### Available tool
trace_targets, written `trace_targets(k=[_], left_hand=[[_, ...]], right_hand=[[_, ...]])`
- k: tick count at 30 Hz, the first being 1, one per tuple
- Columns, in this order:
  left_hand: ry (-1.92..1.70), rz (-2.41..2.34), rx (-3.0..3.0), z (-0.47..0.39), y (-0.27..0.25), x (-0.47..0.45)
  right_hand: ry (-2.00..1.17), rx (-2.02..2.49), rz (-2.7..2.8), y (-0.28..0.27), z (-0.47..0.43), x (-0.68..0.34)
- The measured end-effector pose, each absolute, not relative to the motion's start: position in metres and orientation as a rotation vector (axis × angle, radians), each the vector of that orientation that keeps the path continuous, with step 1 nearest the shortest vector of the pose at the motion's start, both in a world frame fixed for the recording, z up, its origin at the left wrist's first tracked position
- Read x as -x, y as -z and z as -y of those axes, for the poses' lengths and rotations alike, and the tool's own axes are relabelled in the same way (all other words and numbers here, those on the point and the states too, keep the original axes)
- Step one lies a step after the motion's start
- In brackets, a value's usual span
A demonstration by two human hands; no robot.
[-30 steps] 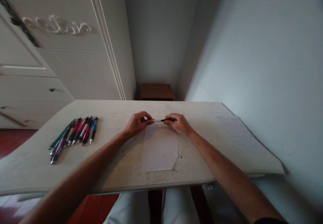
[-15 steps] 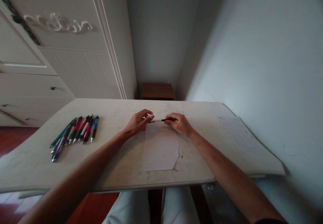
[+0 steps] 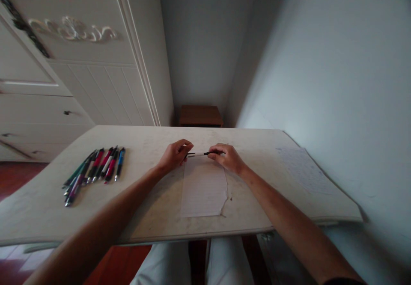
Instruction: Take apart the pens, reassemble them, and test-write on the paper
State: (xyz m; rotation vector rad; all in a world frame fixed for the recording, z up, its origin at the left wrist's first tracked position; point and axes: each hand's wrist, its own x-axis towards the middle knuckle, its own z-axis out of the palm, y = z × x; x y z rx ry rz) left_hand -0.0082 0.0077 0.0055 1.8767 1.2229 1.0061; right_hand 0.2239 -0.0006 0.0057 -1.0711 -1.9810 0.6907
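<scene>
Taking the white, lined sheet of paper point(image 3: 204, 186) as the dial, with twelve pointing away from the person, a slim pen with a pale barrel and a black end section point(image 3: 199, 153) is lying crosswise between the two hands at twelve o'clock, just by the sheet's far edge. The right hand point(image 3: 226, 155), at one o'clock, is clamping thumb and fingers on the pen's black end. The left hand point(image 3: 174, 154), at eleven, is curling thumb and fingers near each other at the opposite end, where thin dark pieces are showing (too small to name); whether it is gripping the pen, I cannot tell.

The sheet is lying flat on a pale, stained tabletop point(image 3: 154, 216), its ragged edge showing at four o'clock. Slightly past nine, a loose bunch of red, green, purple, black and blue pens point(image 3: 105, 165) is resting well apart from both hands, the blue one sitting on the bunch's three o'clock side. Close to three, a patch of bluish handwriting point(image 3: 306, 169) is spreading along the table's edge (its words too blurred to read). Beyond the table at twelve, a brown wooden piece of furniture point(image 3: 201, 115) is standing; a white panelled cabinet point(image 3: 105, 79) is rising around ten to eleven.
</scene>
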Motion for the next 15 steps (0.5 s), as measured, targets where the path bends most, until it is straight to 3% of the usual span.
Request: trace_targets(k=[15], left_hand=[[-0.968, -1.1, -1.993, -0.0125, -0.0045, 0.0103]], right_hand=[[-0.712, 1.149, 1.93, -0.0033, -0.0045, -0.233]])
